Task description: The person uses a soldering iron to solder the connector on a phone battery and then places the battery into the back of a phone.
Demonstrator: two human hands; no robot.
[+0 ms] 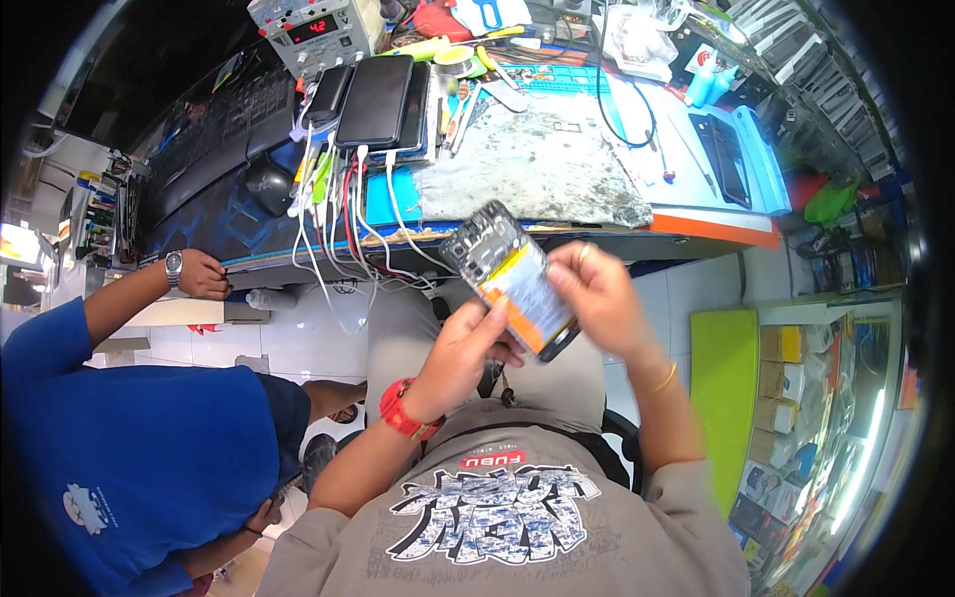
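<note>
Above my lap I hold an opened mobile phone (487, 243), its back cover off. Dark inner parts show at its upper end. Below them lies a battery (527, 295) with a silver-grey face, a yellow edge and an orange strip. My left hand (468, 343) grips the phone's lower left side, its thumb on the orange part. My right hand (605, 303) is closed at the phone's right edge, thumb and fingers pinched beside the battery. It is slightly blurred, and whatever lies between those fingertips is hidden.
In front stands a workbench with a stained grey mat (537, 159), dark phones (375, 99) on white cables, a power supply (316, 32) and a mouse (269, 185). A blue tray (761, 164) is at right. On my left, a person in a blue shirt (149, 438) rests one hand on the bench edge.
</note>
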